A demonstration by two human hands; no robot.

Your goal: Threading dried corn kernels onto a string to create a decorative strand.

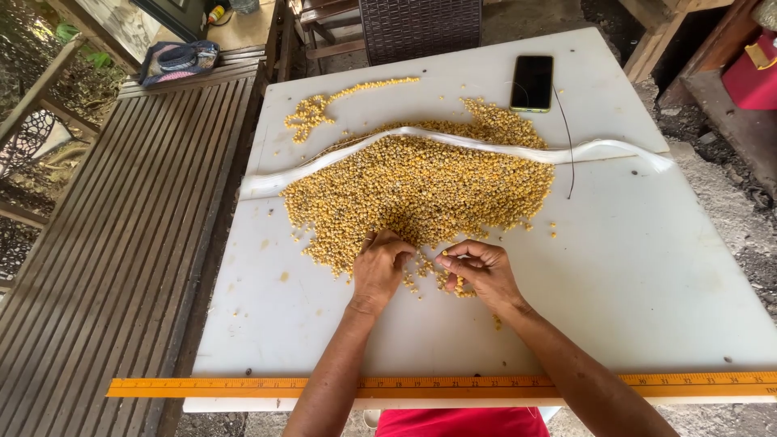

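Orange ruler: lies along the near edge of the white table, bottom of frame.

Left hand: lower centre, palm down, fingers curled onto the near edge of the kernel heap; whether it grips anything cannot be told.

Right hand: just beside the left, fingertips pinched narrowly on a few yellow kernels.

Kernel heap: yellow, spread across the middle of the table, touching both hands.

White strip: winds across the far side of the heap.

Small kernel trail: upper left, apart.

Black phone: upper centre-right, face up.

Slatted bench: left of frame.
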